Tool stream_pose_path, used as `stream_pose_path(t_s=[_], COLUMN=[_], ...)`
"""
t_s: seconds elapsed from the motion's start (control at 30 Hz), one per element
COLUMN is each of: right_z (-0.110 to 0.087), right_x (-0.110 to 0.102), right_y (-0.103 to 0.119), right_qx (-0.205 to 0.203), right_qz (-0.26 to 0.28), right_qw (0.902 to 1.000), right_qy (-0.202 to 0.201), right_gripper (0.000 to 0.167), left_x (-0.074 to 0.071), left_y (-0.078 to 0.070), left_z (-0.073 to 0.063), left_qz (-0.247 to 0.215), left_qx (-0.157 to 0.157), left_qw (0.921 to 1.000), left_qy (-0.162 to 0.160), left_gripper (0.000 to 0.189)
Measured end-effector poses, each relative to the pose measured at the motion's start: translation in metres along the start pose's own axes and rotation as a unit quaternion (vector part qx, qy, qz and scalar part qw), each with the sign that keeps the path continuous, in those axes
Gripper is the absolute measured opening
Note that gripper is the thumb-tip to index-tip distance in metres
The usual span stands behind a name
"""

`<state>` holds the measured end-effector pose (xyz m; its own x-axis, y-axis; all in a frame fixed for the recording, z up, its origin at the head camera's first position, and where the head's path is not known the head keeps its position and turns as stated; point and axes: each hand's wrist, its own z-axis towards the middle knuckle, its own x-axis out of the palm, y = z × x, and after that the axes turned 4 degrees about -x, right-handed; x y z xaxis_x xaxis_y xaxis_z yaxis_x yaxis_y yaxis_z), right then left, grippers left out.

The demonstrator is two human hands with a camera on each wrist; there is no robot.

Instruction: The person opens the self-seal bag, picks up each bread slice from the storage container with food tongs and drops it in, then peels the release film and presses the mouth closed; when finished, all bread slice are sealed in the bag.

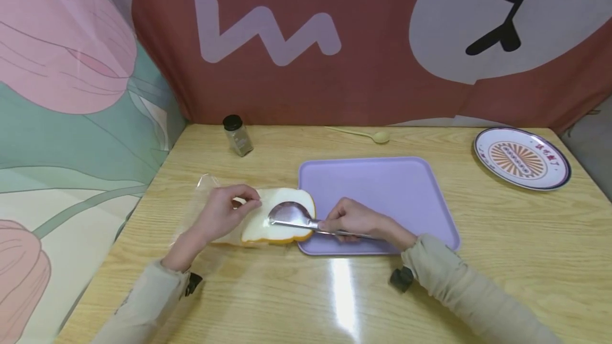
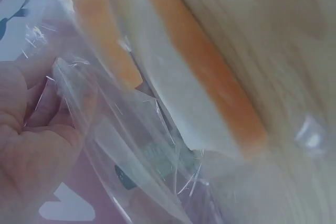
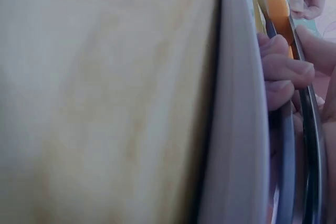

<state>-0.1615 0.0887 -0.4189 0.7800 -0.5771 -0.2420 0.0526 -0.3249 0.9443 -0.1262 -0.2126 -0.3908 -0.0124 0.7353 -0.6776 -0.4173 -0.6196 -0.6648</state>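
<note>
White bread with an orange-brown crust lies partly inside a clear plastic bag, its right end over the tray's left edge. Two crusted pieces show in the left wrist view. My left hand pinches the bag's film above the bread. My right hand grips metal tongs by the handles, which run past the palm in the right wrist view. The broad tong head lies over the slice's upper face; its lower jaw is hidden.
The lavender tray lies under the right hand. Behind stand a black-capped shaker jar and a pale yellow spoon. A patterned plate sits at the right. Printed fabric hangs behind the table.
</note>
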Motion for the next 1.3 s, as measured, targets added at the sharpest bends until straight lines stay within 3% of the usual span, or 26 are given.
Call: stream_pose_path(t_s=[0.3, 0.53, 0.67, 0.8, 0.93, 1.03, 1.13, 1.3], right_z=[0.003, 0.009, 0.009, 0.009, 0.010, 0.011, 0.013, 0.014], right_x=[0.008, 0.010, 0.007, 0.004, 0.003, 0.002, -0.001, -0.007], right_y=[-0.002, 0.000, -0.001, -0.001, 0.002, 0.004, 0.005, 0.003], right_qx=[0.010, 0.001, 0.004, 0.014, 0.015, 0.014, 0.014, 0.013], right_qz=[-0.012, -0.021, -0.032, -0.041, -0.045, -0.046, -0.040, -0.017], right_qw=[0.9995, 0.9997, 0.9994, 0.9990, 0.9988, 0.9988, 0.9991, 0.9996], right_qy=[-0.029, -0.015, -0.015, -0.016, -0.012, -0.007, 0.002, 0.021], right_gripper=[0.039, 0.039, 0.038, 0.041, 0.043, 0.043, 0.041, 0.034], left_x=[-0.006, -0.008, -0.024, -0.047, -0.054, -0.051, -0.047, -0.044], left_y=[-0.003, 0.002, 0.011, 0.024, 0.032, 0.034, 0.033, 0.031], left_z=[0.000, -0.001, -0.002, -0.009, -0.014, -0.015, -0.015, -0.015], left_qz=[0.003, -0.005, 0.012, 0.056, 0.082, 0.092, 0.099, 0.088], left_qx=[-0.019, -0.026, -0.029, -0.042, -0.030, -0.020, -0.027, -0.038], left_qw=[0.9998, 0.9996, 0.9990, 0.9935, 0.9871, 0.9878, 0.9909, 0.9939], left_qy=[-0.001, -0.008, 0.033, 0.090, 0.134, 0.124, 0.088, 0.055], left_gripper=[0.005, 0.005, 0.016, 0.034, 0.035, 0.024, 0.013, 0.012])
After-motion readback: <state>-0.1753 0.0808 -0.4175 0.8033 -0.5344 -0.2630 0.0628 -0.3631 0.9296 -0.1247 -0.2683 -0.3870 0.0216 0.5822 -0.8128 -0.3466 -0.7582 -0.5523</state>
